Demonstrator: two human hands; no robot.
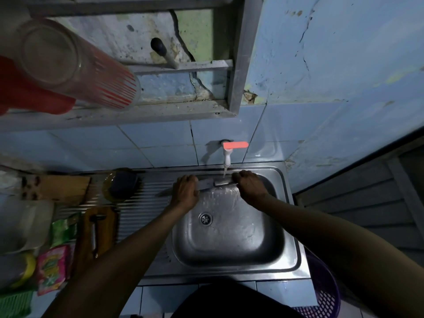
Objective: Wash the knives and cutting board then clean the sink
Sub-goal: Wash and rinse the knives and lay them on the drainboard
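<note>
Head view: under the tap, left hand grips the knife, right hand pinches its blade; wet steel could slip and cut.

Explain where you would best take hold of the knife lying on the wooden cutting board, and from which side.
Grip the knife by its dark handle end, the end farther from the person, coming from above. It lies flat along the cutting board, so the fingers can close across the handle, clear of the pale blade.

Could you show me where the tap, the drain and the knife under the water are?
tap (227, 157), head view, on its white spout.
drain (205, 218), head view, on the strainer in the basin floor.
knife (207, 184), head view, on the blade between the two hands.
</note>
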